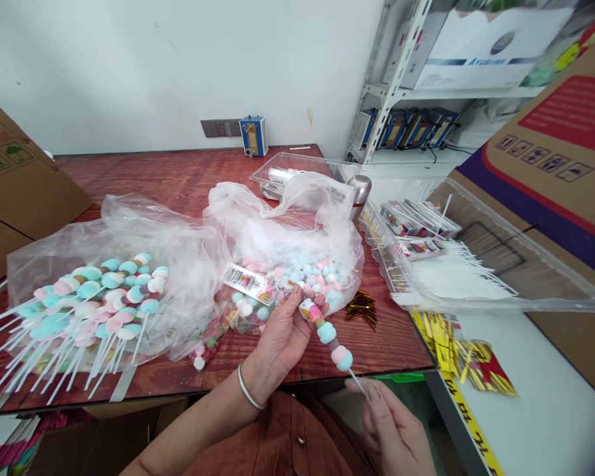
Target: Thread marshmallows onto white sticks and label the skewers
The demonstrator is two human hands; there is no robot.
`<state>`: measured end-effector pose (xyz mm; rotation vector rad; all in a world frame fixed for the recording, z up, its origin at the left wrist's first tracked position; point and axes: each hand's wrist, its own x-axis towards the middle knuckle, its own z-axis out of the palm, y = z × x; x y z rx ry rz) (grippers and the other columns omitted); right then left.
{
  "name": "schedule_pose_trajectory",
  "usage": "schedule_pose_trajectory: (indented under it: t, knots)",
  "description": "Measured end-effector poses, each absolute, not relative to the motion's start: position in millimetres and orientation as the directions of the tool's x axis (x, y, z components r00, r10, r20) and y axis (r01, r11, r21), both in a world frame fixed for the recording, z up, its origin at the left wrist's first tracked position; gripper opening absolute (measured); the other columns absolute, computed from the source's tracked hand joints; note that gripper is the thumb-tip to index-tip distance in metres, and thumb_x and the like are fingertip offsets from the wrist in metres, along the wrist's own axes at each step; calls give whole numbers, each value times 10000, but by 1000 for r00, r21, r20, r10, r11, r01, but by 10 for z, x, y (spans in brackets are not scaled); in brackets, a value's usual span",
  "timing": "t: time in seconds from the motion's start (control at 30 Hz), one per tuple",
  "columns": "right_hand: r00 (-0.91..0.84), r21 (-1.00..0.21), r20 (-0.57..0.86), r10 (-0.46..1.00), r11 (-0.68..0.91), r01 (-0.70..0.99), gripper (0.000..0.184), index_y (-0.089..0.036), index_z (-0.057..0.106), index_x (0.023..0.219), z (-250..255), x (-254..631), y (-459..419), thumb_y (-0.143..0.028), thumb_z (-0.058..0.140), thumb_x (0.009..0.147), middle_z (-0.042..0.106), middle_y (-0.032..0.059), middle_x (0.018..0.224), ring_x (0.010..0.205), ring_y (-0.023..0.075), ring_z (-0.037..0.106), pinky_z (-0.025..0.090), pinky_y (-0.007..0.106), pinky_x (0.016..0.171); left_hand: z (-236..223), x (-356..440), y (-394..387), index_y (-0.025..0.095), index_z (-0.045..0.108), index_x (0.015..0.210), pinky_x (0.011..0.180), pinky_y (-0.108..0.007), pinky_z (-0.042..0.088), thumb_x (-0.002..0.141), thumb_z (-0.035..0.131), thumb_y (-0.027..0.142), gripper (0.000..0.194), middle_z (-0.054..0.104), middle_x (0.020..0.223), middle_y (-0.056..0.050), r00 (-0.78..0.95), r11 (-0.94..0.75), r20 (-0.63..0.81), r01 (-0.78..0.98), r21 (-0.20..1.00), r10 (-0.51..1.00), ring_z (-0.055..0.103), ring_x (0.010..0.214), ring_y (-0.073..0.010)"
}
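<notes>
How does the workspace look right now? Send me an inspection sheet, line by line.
Surface: reddish-brown wooden table, front part largely covered.
Work items: pastel candy skewer between both hands; pile of similar pastel skewers at left; cloudy clear plastic bag with loose pastel candies, mid-table; clear plastic tray with thin white sticks at right.
Clutter: silver metal flask behind the bag; shiny gold strips beside it.
Hands: left hand holds the skewer's upper end; right hand pinches its stick.
Cables: thin dark cables by blue boxes on the white metal shelf.
Surroundings: white wall; large brown cardboard boxes both sides.
</notes>
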<state>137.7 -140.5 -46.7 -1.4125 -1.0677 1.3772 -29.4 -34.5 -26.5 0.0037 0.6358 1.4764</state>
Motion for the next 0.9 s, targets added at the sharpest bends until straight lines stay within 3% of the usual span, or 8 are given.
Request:
schedule_pose_trajectory:
  t: [0.1, 0.27, 0.37, 0.47, 0.6, 0.7, 0.8, 0.9]
  knots:
    - [-204, -746, -482, 852, -521, -414, 417, -176, 697, 824, -463, 1191, -1371, -592, 684, 806, 264, -121, 462, 357, 28, 168, 241, 175, 361, -233, -285, -352, 143, 620, 850, 832, -383, 594, 850, 705, 228, 120, 677, 781, -34, -23, 149, -424, -918, 368, 906, 685, 709, -154]
    - [-292, -665, -477, 829, -558, -496, 382, -174, 671, 836, -471, 1090, -1346, -555, 698, 819, 230, -143, 450, 358, 22, 125, 241, 178, 372, -181, -299, -362, 155, 599, 848, 810, -369, 598, 784, 775, 248, 209, 661, 763, -5, -71, 119, -397, -893, 434, 915, 664, 670, -135]
    - [-197, -854, -398, 896, -440, -279, 397, -176, 666, 851, -476, 1119, -1357, -571, 628, 867, 304, -114, 454, 366, 48, 241, 270, 185, 389, -183, -318, -358, 150, 606, 843, 773, -351, 604, 749, 804, 265, 248, 642, 720, 11, -72, 140, -404, -871, 472, 912, 641, 628, -120]
    - [-66, -973, -21, 998, -5, 231, 278, -189, 709, 915, -479, 1176, -1324, -439, 588, 926, 621, 3, 622, 533, 123, 555, 436, 223, 526, -188, -332, -345, 147, 606, 843, 743, -339, 604, 729, 819, 279, 275, 629, 694, 15, -81, 173, -454, -854, 490, 887, 637, 608, -121]
    - [-145, -481, 597, 789, 496, 723, 151, -184, 723, 1001, -503, 1222, -1225, -207, 596, 922, 705, 33, 673, 546, 144, 590, 424, 260, 591, -177, -336, -325, 153, 586, 835, 722, -321, 597, 726, 817, 253, 274, 617, 687, 23, -85, 195, -474, -837, 511, 876, 618, 570, -106]
    - [-201, -304, 667, 717, 508, 806, 98, -175, 708, 952, -510, 1207, -1196, -165, 621, 907, 639, 5, 578, 505, 141, 535, 382, 282, 586, -174, -340, -323, 165, 578, 859, 698, -305, 593, 697, 833, 227, 308, 594, 672, 43, -86, 201, -458, -817, 541, 885, 601, 547, -97]
    - [-130, -578, 470, 873, 415, 703, 160, -189, 670, 864, -503, 1168, -1220, -251, 555, 956, 648, 9, 642, 552, 129, 552, 394, 254, 587, -206, -355, -326, 162, 599, 932, 680, -287, 587, 727, 815, 250, 310, 574, 665, 48, -60, 210, -440, -816, 539, 896, 581, 540, -87]
    - [-79, -926, 2, 997, 32, 377, 363, -193, 606, 762, -508, 1120, -1233, -445, 468, 984, 510, -28, 551, 488, 106, 447, 342, 223, 484, -269, -381, -326, 144, 614, 948, 690, -289, 586, 810, 747, 316, 258, 568, 670, 33, 20, 235, -416, -850, 472, 909, 565, 547, -82]
